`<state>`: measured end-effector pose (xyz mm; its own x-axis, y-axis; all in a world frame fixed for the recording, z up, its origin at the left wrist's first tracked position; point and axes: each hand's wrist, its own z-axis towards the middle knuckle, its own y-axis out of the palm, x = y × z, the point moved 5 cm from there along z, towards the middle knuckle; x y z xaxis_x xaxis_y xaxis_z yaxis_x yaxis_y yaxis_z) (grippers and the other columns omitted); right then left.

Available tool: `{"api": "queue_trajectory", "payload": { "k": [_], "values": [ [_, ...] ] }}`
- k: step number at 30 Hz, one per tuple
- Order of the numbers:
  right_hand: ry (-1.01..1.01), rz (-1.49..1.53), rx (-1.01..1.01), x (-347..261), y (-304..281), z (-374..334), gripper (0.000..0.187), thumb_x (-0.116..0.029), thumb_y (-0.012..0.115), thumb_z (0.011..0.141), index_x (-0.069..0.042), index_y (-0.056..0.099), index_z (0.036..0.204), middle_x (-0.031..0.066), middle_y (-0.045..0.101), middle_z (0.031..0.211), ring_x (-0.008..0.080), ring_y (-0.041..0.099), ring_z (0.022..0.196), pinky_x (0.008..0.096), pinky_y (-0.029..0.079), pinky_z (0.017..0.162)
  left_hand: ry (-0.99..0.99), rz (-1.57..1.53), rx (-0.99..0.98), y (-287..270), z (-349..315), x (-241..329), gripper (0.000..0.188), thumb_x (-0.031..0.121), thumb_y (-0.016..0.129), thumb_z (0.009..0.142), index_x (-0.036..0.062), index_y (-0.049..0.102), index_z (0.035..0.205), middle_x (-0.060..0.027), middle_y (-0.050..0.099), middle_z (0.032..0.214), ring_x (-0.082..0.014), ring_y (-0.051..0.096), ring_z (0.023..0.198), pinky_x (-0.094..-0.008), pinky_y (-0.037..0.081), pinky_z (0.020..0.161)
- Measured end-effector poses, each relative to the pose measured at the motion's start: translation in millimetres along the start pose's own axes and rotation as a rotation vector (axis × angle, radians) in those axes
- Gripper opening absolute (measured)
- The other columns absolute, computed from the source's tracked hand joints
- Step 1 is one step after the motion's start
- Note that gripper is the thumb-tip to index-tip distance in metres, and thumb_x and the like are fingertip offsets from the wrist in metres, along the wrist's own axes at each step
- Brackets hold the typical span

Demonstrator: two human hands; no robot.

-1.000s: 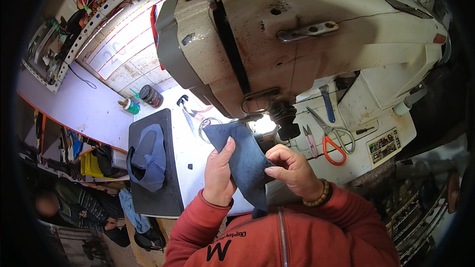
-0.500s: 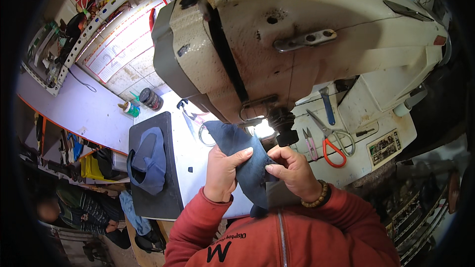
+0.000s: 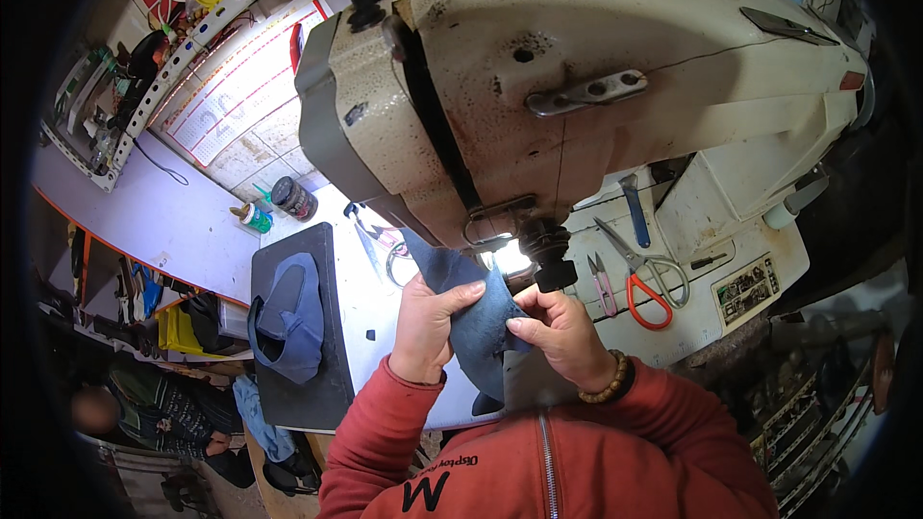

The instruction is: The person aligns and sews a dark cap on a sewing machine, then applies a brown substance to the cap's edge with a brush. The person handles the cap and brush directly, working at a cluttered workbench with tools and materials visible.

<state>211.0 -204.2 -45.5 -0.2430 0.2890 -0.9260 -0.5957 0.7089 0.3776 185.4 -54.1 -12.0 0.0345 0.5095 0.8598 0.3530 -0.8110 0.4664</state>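
A curved dark blue leather-like piece (image 3: 471,327) is held up in front of the sewing machine head (image 3: 490,135). My left hand (image 3: 430,322) grips its left side, thumb lying on the top face and fingers hidden underneath. At the right edge, my right hand (image 3: 565,334) pinches the piece between thumb and bent fingers. The far tip of the piece passes beneath the machine head, beside a bright lamp (image 3: 507,256). On a black board (image 3: 298,404) to the left rests a blue shoe upper (image 3: 293,317), joined into a loop.
Right of my hands lie red-handled scissors (image 3: 649,298), pink snips (image 3: 602,286) and a blue-handled tool (image 3: 635,211). A dark jar (image 3: 293,198) and small green bottle (image 3: 253,217) stand at the back left. Another person (image 3: 173,413) sits at lower left.
Both hands and the blue piece have shifted slightly left. The right fingers still pinch its edge, and the left hand keeps its hold.
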Motion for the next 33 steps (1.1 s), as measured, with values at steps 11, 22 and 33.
{"api": "queue_trajectory", "payload": {
  "k": [11,22,33],
  "values": [
    [0.064,0.024,-0.074,0.2,6.0,-8.0,0.013,-0.006,0.06,0.088,-0.002,0.06,0.101,-0.0022,0.06,0.088,0.002,0.052,0.076,0.0188,0.046,0.068,-0.022,-0.056,0.097,-9.8,-20.3,-3.7,0.031,-0.012,0.059,0.077,-0.0026,0.054,0.106,-0.0111,0.065,0.093,-0.0202,0.067,0.076,-0.0305,0.057,0.071],
    [0.282,0.402,-0.134,9.1,14.5,-17.2,0.03,0.005,0.054,0.084,0.008,0.056,0.114,0.0103,0.064,0.102,0.0126,0.063,0.088,0.0253,0.051,0.081,-0.053,-0.138,0.168,-20.4,-38.8,-9.1,0.024,-0.004,0.058,0.082,-0.002,0.055,0.106,-0.0116,0.066,0.09,-0.0212,0.067,0.075,-0.0317,0.056,0.072],
    [0.333,0.424,-0.086,9.5,18.7,-20.6,0.029,-0.001,0.057,0.084,0.001,0.061,0.113,-0.0001,0.064,0.094,0.0028,0.056,0.075,0.0162,0.044,0.064,-0.04,-0.163,0.152,-23.1,-40.3,-11.2,0.024,-0.003,0.058,0.083,-0.0024,0.054,0.107,-0.012,0.066,0.091,-0.0222,0.067,0.075,-0.0321,0.057,0.072]
  ]
}}
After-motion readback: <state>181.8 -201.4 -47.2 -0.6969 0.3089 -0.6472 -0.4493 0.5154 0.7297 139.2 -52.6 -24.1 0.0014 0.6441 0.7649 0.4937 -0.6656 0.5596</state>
